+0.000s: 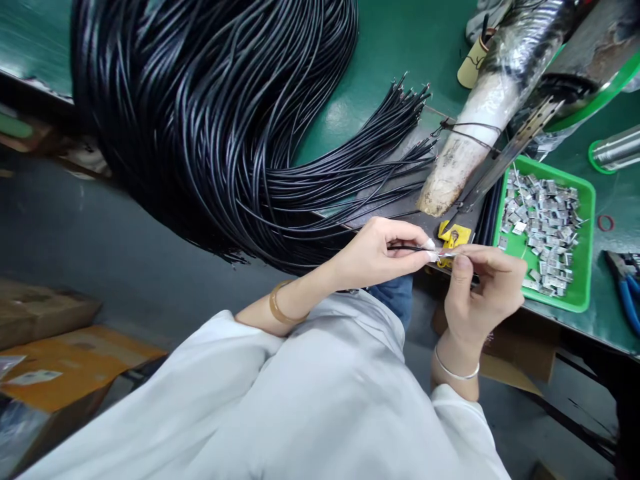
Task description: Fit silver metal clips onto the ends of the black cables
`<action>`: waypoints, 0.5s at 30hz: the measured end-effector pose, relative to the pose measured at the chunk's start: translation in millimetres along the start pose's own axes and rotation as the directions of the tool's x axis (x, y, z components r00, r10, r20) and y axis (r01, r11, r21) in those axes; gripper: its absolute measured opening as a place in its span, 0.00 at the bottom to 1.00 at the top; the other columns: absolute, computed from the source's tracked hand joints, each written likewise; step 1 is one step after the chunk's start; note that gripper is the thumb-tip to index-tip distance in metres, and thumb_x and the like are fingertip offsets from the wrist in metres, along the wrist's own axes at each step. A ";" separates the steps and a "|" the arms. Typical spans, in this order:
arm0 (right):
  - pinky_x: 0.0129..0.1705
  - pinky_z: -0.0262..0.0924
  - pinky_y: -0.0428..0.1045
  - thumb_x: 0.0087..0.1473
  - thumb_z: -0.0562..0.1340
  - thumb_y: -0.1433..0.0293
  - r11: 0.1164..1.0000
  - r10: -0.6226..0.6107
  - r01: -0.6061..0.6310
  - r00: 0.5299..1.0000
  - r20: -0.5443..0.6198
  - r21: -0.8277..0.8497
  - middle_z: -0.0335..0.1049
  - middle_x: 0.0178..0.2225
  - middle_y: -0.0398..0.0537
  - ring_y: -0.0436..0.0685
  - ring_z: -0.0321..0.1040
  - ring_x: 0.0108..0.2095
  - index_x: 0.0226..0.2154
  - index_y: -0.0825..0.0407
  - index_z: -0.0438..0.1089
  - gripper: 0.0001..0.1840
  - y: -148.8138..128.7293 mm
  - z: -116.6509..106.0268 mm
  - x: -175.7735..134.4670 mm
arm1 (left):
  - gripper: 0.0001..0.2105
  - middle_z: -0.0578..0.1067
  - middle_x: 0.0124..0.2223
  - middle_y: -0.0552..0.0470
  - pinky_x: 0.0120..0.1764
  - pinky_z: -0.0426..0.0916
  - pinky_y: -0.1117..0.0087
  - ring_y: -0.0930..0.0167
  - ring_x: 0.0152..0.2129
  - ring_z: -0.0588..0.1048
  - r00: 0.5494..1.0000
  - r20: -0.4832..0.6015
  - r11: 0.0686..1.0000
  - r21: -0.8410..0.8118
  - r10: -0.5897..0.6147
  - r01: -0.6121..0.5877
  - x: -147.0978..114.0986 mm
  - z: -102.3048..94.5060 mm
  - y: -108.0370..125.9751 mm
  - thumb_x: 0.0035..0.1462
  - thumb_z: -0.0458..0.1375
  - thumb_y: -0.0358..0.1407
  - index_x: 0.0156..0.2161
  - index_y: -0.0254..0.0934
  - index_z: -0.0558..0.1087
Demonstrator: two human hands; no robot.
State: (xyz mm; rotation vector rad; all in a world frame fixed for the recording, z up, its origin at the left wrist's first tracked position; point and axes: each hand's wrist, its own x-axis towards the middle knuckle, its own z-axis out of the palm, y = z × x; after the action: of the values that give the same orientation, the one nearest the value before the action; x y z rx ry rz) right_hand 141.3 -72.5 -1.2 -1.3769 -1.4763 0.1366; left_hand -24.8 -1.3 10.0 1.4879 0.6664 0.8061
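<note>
- Head view, left hand [383, 257]: thumb and fingers closed in a pinch on a thin black cable [409, 249], near its end
- Right hand [483, 287]: thumb and index finger pinch a small metal piece [447, 256] at the cable end; whether the two parts are joined cannot be told
- Cable end and metal piece: located between the hands, close to the front edge of the green bench [390, 53]
- Cable bundle [215, 120]: covers the left bench area and overhangs the front edge; loose ends fan toward the wrapped cylinder [465, 160]
- Yellow object [463, 233]: just beyond the fingertips
- Green tray [590, 247]: beyond the right hand, near rim close to the bench edge; holds many metal connectors [545, 230]
- Blue-handled pliers [629, 300]: right of the tray
- Open room: bare bench top shows between bundle and cylinder, and between tray and pliers
</note>
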 end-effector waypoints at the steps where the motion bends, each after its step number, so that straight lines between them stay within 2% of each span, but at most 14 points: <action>1: 0.31 0.69 0.44 0.58 0.64 0.72 0.997 0.066 -0.066 0.998 -0.009 0.028 0.71 0.32 0.39 0.47 0.74 0.30 0.38 0.50 0.67 0.05 -1.5 -0.4 -0.3 | 0.10 0.72 0.25 0.53 0.21 0.53 0.78 0.81 0.18 0.59 1.000 0.002 1.000 -0.002 -0.005 0.005 -1.3 1.1 0.7 0.54 0.63 0.36 0.34 0.27 0.80; 3: 0.25 0.66 0.42 0.59 0.64 0.69 0.976 0.211 -0.212 0.977 0.033 0.057 0.68 0.30 0.37 0.45 0.70 0.23 0.37 0.50 0.68 0.04 -5.0 -2.0 -0.4 | 0.10 0.76 0.28 0.50 0.22 0.56 0.78 0.80 0.20 0.63 1.000 -0.005 1.000 0.003 0.006 -0.006 -4.1 4.3 1.2 0.54 0.63 0.35 0.34 0.27 0.80; 5: 0.22 0.62 0.42 0.59 0.65 0.66 0.963 0.271 -0.271 0.962 0.044 0.006 0.68 0.28 0.37 0.44 0.68 0.21 0.36 0.51 0.69 0.06 -8.5 -3.8 -0.2 | 0.09 0.79 0.31 0.48 0.23 0.58 0.79 0.79 0.22 0.66 1.000 -0.022 1.000 -0.026 0.000 -0.001 -6.6 8.6 0.9 0.54 0.62 0.34 0.35 0.27 0.81; 7: 0.21 0.59 0.43 0.58 0.66 0.66 0.973 0.202 -0.206 0.978 -0.048 -0.107 0.69 0.26 0.38 0.45 0.67 0.21 0.35 0.51 0.72 0.05 -11.3 -4.5 0.1 | 0.09 0.78 0.29 0.49 0.22 0.58 0.79 0.80 0.21 0.65 0.998 -0.039 0.996 -0.086 -0.043 0.040 -7.4 12.9 -0.2 0.54 0.62 0.33 0.35 0.27 0.80; 9: 0.21 0.58 0.43 0.58 0.65 0.68 0.982 0.079 -0.110 0.977 -0.196 -0.151 0.71 0.27 0.39 0.44 0.66 0.20 0.36 0.51 0.75 0.04 -13.0 -3.6 0.6 | 0.08 0.75 0.26 0.53 0.22 0.56 0.79 0.82 0.19 0.62 0.994 -0.072 0.985 -0.154 -0.086 0.074 -5.9 16.1 -2.4 0.52 0.62 0.33 0.33 0.28 0.79; 12: 0.19 0.58 0.44 0.60 0.62 0.71 0.999 -0.032 0.022 0.936 -0.349 -0.031 0.73 0.29 0.40 0.46 0.69 0.20 0.46 0.50 0.72 0.11 -13.0 0.2 1.2 | 0.06 0.73 0.25 0.55 0.23 0.58 0.79 0.82 0.19 0.63 0.984 -0.134 0.957 -0.280 -0.116 0.075 -0.7 17.7 -7.3 0.50 0.64 0.32 0.30 0.28 0.77; 15: 0.22 0.67 0.45 0.60 0.60 0.76 0.995 -0.053 0.077 0.939 -0.338 0.059 0.77 0.33 0.41 0.50 0.76 0.26 0.49 0.49 0.69 0.15 -9.8 4.3 -0.1 | 0.05 0.71 0.23 0.56 0.26 0.61 0.79 0.81 0.20 0.65 0.980 -0.154 0.936 -0.344 -0.129 0.069 3.8 16.6 -11.5 0.49 0.64 0.31 0.29 0.29 0.76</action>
State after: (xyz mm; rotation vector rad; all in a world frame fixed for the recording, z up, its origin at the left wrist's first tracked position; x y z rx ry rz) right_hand 131.8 -73.5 3.5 -1.2224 -1.2158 -0.0857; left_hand -8.5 -7.1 -1.1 1.0726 0.6891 0.9282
